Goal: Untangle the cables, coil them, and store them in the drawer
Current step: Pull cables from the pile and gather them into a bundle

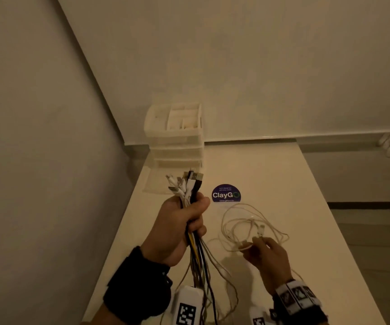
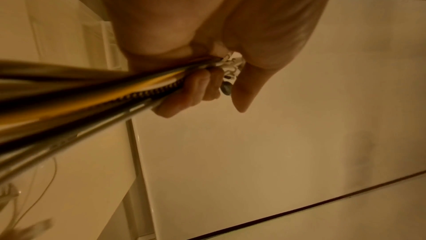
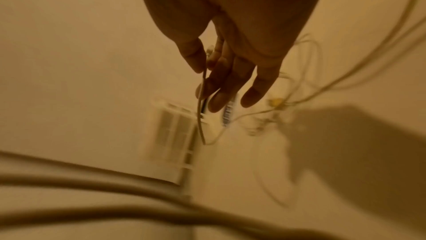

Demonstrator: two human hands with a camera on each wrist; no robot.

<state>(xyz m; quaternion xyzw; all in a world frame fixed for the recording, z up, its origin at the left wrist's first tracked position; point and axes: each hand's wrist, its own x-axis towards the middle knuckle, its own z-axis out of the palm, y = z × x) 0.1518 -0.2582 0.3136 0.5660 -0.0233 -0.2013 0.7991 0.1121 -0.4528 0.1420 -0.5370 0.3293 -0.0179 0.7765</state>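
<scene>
Head view: left hand (image 1: 177, 228) grips cable bundle (image 1: 190, 191), right hand (image 1: 268, 259) pinches white cable (image 1: 248, 221) near drawer unit (image 1: 175, 134).

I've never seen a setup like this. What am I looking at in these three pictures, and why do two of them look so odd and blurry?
There is no machine here: a person works with bare hands while wearing three cameras. The sharp picture comes from a camera on the head, looking down at a pale table. The other two come from cameras strapped to each wrist, looking along the fingers, so they show palms close up.

The left hand grips a bundle of cables, plugs pointing upward; the left wrist view shows the same bundle. The right hand pinches a thin white cable that lies in loose loops on the table. Farther back stand a small white drawer unit and a round purple sticker.
</scene>
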